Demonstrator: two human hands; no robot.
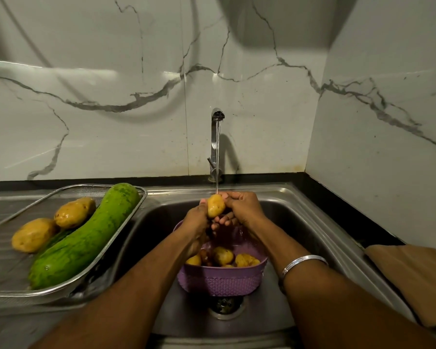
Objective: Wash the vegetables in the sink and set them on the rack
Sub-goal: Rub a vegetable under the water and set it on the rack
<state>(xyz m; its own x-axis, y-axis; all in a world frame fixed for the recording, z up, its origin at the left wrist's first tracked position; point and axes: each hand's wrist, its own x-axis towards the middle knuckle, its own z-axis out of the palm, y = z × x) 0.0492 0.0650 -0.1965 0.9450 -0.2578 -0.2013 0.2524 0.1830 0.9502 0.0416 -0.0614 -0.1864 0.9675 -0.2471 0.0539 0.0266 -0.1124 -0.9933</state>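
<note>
A potato (215, 205) is held under the running stream from the tap (216, 137), above the sink (300, 217). It is gripped from both sides: the left hand (195, 222) curls round its left flank and the right hand (244, 207) pinches its upper right edge with curled fingers. Its long axis is seen to run nearly upright, tilted slightly, with the narrower end pointing up into the water.

Directly below the hands a purple basket (222, 280) is set in the sink over the drain, and several more potatoes (223, 255) are seen lying in it, so a good part of the washing is judged to be left.

The rack (5, 280) lies to the left of the sink on the worktop, well apart from the held potato and somewhat nearer the viewer. In it a long green gourd (86, 238) is laid on the diagonal, its far end pointing toward the sink's back left corner, and two washed potatoes (74, 212) are tucked against its left side. The left hand is the nearer to the rack, so the transfer is best made leftward by that hand. Free room is seen chiefly left of the gourd, toward the rack's near end, and the potato is probably best laid there with its long axis alongside the gourd to keep it from rolling.
</note>
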